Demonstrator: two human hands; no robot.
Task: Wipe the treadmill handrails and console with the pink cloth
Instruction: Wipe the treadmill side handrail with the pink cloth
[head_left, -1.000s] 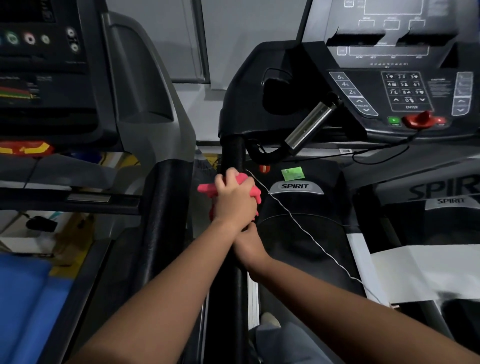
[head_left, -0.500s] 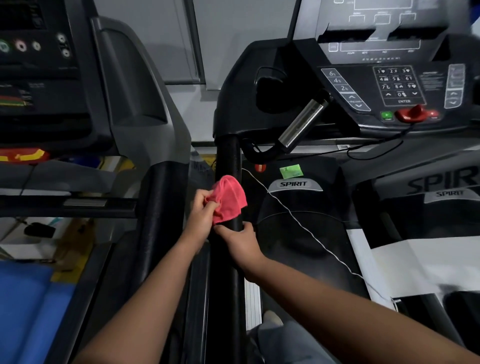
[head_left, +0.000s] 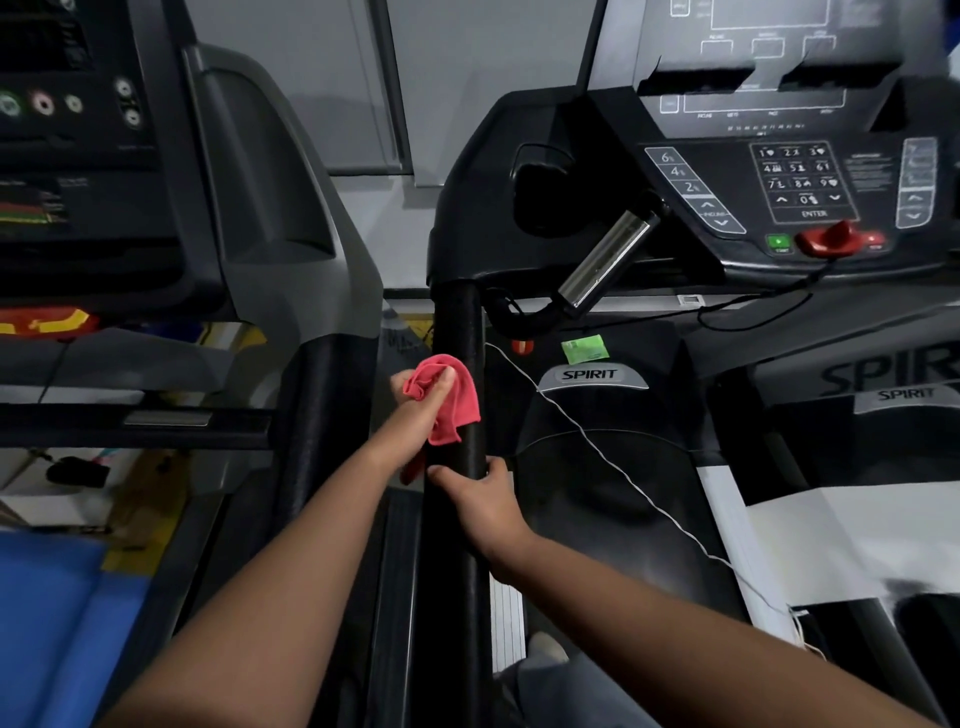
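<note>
A cloth (head_left: 451, 399) lies bunched in the left hand (head_left: 420, 402) against the left side of a treadmill handrail (head_left: 457, 519), while the right hand (head_left: 480, 501) wraps the same rail just below it. The console (head_left: 779, 182) sits beyond and to the right, above the motor cover (head_left: 597, 415). A second treadmill (head_left: 156, 208) stands to the left

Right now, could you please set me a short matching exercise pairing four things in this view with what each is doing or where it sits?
Things:
1. left hand
2. right hand
3. green sticker
4. red safety key

States or places:
A. grips the black handrail
B. on the console, below the keypad
C. holds the pink cloth
D. just above the SPIRIT badge

Pairs: 1-C, 2-A, 3-D, 4-B
</note>
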